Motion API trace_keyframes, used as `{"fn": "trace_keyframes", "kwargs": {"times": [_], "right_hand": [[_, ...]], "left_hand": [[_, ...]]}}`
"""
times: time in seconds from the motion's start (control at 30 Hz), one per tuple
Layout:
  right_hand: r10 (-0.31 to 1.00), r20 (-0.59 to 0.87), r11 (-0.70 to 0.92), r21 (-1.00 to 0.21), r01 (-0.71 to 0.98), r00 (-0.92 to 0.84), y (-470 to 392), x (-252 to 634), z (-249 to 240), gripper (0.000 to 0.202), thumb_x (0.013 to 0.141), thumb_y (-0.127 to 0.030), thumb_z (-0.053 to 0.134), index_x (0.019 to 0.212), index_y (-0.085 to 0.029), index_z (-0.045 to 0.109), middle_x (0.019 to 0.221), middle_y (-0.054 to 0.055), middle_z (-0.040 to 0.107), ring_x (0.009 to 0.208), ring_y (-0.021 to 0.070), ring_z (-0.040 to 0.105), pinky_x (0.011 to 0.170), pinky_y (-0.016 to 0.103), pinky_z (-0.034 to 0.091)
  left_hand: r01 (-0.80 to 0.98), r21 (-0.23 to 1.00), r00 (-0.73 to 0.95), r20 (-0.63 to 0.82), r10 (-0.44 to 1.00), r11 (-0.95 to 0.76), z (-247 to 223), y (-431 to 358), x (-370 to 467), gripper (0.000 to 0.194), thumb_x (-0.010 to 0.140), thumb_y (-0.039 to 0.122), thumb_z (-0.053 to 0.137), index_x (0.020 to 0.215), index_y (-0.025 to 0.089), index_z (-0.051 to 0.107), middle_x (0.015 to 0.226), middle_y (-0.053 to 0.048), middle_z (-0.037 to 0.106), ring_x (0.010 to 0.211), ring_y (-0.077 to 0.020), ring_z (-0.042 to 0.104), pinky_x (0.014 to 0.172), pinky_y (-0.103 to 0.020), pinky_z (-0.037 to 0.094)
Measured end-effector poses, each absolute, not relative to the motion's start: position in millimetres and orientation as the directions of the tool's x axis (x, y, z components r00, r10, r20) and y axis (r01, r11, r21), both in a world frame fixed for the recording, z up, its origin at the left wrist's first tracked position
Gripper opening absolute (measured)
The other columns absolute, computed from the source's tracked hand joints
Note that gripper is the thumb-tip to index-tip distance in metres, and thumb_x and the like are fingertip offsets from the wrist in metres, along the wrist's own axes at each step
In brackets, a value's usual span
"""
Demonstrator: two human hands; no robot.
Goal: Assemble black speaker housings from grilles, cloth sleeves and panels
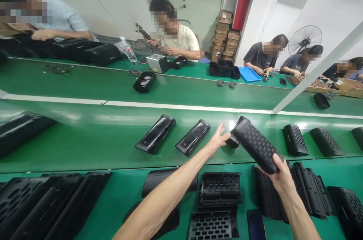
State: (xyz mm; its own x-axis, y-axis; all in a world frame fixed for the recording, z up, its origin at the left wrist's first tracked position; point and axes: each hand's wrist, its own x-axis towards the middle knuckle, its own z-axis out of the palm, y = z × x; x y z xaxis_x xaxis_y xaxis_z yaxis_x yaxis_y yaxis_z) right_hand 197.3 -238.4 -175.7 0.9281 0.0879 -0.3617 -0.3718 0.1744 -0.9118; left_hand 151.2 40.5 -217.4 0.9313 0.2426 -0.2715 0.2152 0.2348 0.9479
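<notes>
My right hand (pixel 279 173) grips the lower end of a black perforated speaker housing (pixel 256 145), which is tilted above the green conveyor belt and slightly blurred. Reaching over the belt, my left hand (pixel 218 139) has its fingers spread and holds nothing. Its fingertips come near another black housing (pixel 233 141), partly hidden behind the held one; whether they touch it I cannot tell. Left of that hand, two glossy black housings (pixel 193 137) (pixel 155 134) lie on the belt. To the right are several perforated housings (pixel 295 140).
Perforated black panels (pixel 219 189) are stacked on the near green table, with more rows of black shells (pixel 56 202) at left. A dark phone (pixel 256 225) lies between the stacks. A slanted white post (pixel 312 73) crosses the right side. Several people work across the belt.
</notes>
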Motion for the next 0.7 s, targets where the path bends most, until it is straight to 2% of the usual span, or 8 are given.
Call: {"fn": "trace_keyframes", "kwargs": {"times": [0.07, 0.13, 0.2, 0.27, 0.4, 0.53, 0.6, 0.7], "right_hand": [[-0.002, -0.482, 0.302, -0.835, -0.459, 0.876, -223.2, 234.5, -184.9, 0.057, 0.077, -0.057, 0.08, 0.118, -0.026, 0.057, 0.128, 0.009, 0.064, 0.105, 0.0283, 0.069, 0.089, 0.058, 0.061], [-0.128, -0.592, 0.382, -0.77, -0.511, 0.796, -206.1, 270.3, -199.7, 0.055, 0.083, -0.059, 0.074, 0.122, -0.026, 0.055, 0.13, 0.011, 0.063, 0.108, 0.0285, 0.069, 0.084, 0.054, 0.063], [-0.249, -0.646, 0.404, -0.746, -0.529, 0.721, -191.5, 297.3, -219.1, 0.057, 0.087, -0.057, 0.07, 0.13, -0.028, 0.047, 0.141, 0.014, 0.057, 0.118, 0.0304, 0.067, 0.084, 0.054, 0.064], [-0.341, -0.666, 0.403, -0.741, -0.537, 0.664, -181.8, 311.1, -240.2, 0.065, 0.087, -0.052, 0.071, 0.139, -0.032, 0.036, 0.155, 0.015, 0.043, 0.13, 0.0331, 0.06, 0.087, 0.058, 0.062], [-0.423, -0.694, 0.416, -0.72, -0.555, 0.583, -176.0, 309.5, -273.2, 0.078, 0.086, -0.046, 0.074, 0.145, -0.036, 0.023, 0.166, 0.016, 0.026, 0.141, 0.0357, 0.052, 0.094, 0.065, 0.057], [-0.416, -0.695, 0.413, -0.719, -0.559, 0.586, -177.5, 304.3, -279.7, 0.069, 0.087, -0.044, 0.075, 0.14, -0.031, 0.034, 0.16, 0.017, 0.037, 0.138, 0.0363, 0.055, 0.093, 0.067, 0.056], [-0.395, -0.68, 0.379, -0.733, -0.565, 0.617, -179.8, 302.4, -272.2, 0.056, 0.086, -0.04, 0.076, 0.131, -0.026, 0.045, 0.151, 0.016, 0.05, 0.133, 0.0367, 0.058, 0.093, 0.068, 0.057], [-0.329, -0.633, 0.275, -0.774, -0.57, 0.701, -186.3, 292.2, -251.8, 0.033, 0.087, -0.034, 0.073, 0.112, -0.024, 0.057, 0.138, 0.013, 0.062, 0.13, 0.0339, 0.06, 0.092, 0.065, 0.059]], "left_hand": [[0.297, 0.944, 0.863, -0.33, 0.383, 0.144, -235.5, 21.2, 170.1, 0.123, 0.07, 0.064, 0.081, 0.163, 0.014, 0.018, 0.167, -0.031, 0.022, 0.151, -0.0476, 0.031, 0.118, -0.059, 0.029], [0.356, 0.933, 0.829, -0.338, 0.445, 0.047, -253.9, -3.0, 183.6, 0.126, 0.064, 0.055, 0.088, 0.162, 0.016, 0.019, 0.169, -0.029, 0.015, 0.155, -0.0494, 0.016, 0.121, -0.061, 0.02], [0.49, 0.858, 0.797, -0.368, 0.479, -0.156, -270.6, -25.1, 192.8, 0.123, 0.062, 0.047, 0.09, 0.161, 0.024, 0.02, 0.169, -0.023, 0.019, 0.152, -0.0497, 0.024, 0.117, -0.06, 0.029], [0.549, 0.784, 0.784, -0.363, 0.504, -0.289, -282.4, -39.0, 199.3, 0.116, 0.065, 0.041, 0.088, 0.16, 0.025, 0.024, 0.165, -0.021, 0.029, 0.146, -0.0469, 0.037, 0.112, -0.055, 0.038], [0.51, 0.781, 0.801, -0.281, 0.528, -0.359, -281.5, -35.3, 205.1, 0.09, 0.076, 0.036, 0.078, 0.154, 0.021, 0.036, 0.144, -0.019, 0.051, 0.131, -0.0358, 0.054, 0.107, -0.043, 0.045], [0.411, 0.812, 0.847, -0.171, 0.504, -0.414, -244.6, 2.0, 183.1, 0.082, 0.074, 0.038, 0.078, 0.148, 0.022, 0.045, 0.136, -0.015, 0.056, 0.127, -0.032, 0.055, 0.108, -0.041, 0.046], [0.284, 0.827, 0.873, -0.014, 0.487, -0.485, -214.9, 31.7, 147.2, 0.08, 0.072, 0.038, 0.077, 0.144, 0.018, 0.049, 0.131, -0.015, 0.06, 0.124, -0.0329, 0.057, 0.11, -0.045, 0.045], [0.197, 0.798, 0.849, 0.153, 0.506, -0.57, -157.6, 84.4, 52.5, 0.083, 0.073, 0.042, 0.073, 0.148, 0.021, 0.044, 0.142, -0.014, 0.056, 0.127, -0.0331, 0.057, 0.111, -0.049, 0.046]]}}
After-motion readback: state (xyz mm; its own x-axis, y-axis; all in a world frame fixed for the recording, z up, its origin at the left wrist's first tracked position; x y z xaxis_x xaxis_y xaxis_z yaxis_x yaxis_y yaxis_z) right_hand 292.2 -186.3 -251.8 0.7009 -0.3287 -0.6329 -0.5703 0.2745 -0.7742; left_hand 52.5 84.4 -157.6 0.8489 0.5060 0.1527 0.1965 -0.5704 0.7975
